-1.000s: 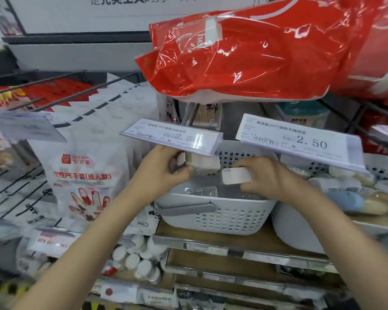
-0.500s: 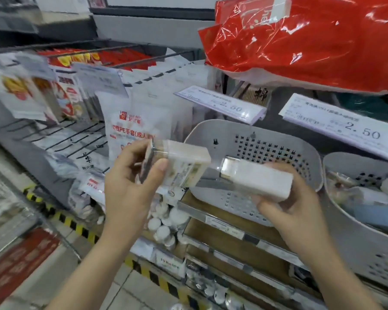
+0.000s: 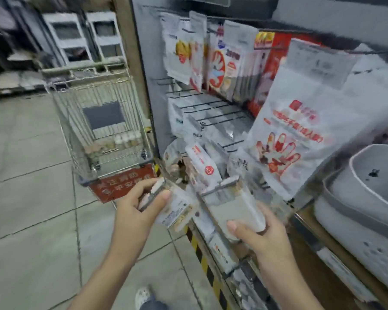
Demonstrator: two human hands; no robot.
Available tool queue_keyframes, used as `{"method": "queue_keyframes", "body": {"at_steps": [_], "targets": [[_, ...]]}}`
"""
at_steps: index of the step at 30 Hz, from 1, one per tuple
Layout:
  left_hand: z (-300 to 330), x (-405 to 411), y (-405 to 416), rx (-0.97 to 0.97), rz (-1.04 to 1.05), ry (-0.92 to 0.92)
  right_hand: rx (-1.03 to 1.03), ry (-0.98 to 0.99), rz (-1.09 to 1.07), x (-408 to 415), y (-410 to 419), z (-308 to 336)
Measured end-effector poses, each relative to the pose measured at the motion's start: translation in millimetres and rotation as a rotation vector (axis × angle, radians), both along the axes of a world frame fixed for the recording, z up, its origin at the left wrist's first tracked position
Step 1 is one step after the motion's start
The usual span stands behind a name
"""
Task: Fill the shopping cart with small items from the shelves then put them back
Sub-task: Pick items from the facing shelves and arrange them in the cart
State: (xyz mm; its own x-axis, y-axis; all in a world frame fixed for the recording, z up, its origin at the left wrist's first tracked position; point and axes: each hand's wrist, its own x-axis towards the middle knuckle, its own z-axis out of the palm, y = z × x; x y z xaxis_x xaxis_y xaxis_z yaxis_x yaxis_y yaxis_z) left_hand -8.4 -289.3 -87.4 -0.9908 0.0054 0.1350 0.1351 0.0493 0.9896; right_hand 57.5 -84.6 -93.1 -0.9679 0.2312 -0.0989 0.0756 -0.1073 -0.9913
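Shopping cart (image 3: 103,130) ahead on the left, shelves (image 3: 211,113) right, basket (image 3: 367,198) at far right.

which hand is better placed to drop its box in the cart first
Left, probably. The left hand grips a small box right beside the shopping cart; the right hand holds its box farther off, by the shelf.

The left hand (image 3: 136,211) grips a clear box (image 3: 173,209); the right hand (image 3: 255,236) holds a white box (image 3: 233,209) just beside it. The shopping cart (image 3: 103,128) stands farther left, with white baskets (image 3: 363,211) on the right shelf.
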Motion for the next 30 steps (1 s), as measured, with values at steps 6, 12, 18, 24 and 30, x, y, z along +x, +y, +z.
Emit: {"method": "queue_keyframes", "body": {"at_steps": [6, 12, 18, 24, 30], "targets": [[-22, -37, -101, 0.036, 0.221, -0.105, -0.054, -0.071, 0.182, -81, -91, -25], [-39, -89, -203, 0.002, 0.368, -0.153, -0.145, -0.117, 0.279, -157, -181, -57], [-50, -141, -261, -0.041, 0.437, -0.221, -0.272, -0.201, 0.327, -216, -237, -70], [-67, -204, -269, -0.037, 0.435, -0.33, -0.242, -0.297, 0.249, -283, -246, -93], [-83, -288, -268, -0.054, 0.502, -0.387, -0.159, -0.346, 0.326, -390, -242, -110]]}}
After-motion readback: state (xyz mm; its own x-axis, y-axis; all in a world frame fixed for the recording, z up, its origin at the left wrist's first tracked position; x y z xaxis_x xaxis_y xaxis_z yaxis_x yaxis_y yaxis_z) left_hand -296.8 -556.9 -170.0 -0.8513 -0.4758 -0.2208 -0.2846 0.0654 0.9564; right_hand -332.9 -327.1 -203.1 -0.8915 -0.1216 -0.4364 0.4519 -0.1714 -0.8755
